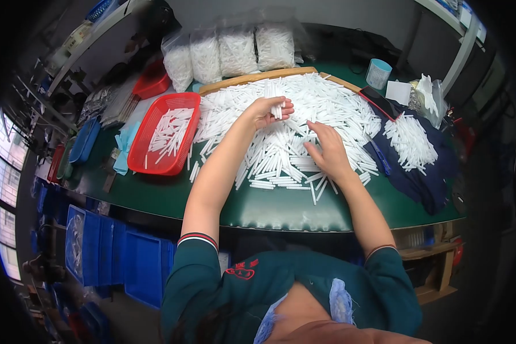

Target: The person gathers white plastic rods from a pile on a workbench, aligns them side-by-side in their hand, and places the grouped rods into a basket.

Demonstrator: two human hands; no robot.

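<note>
Over a large heap of short white sticks (327,103) on the green table (281,212), my left hand (268,112) is closed around a small bunch of white sticks (277,109). To its right, my right hand (328,150) is over the front part of the heap, thumb and fingers apart, and nothing shows between them. Left of the heap stands a red basket (136,155) with more white sticks (172,129) inside. Another pile of sticks (410,142) lies on dark blue cloth (427,186) at the right.
Filled clear bags (238,51) stand behind a wooden strip (258,76). A phone (378,100), a blue pen-like tool (380,157) and a light blue cup (378,73) are at the right. Blue bins (146,266) sit below the table on the left.
</note>
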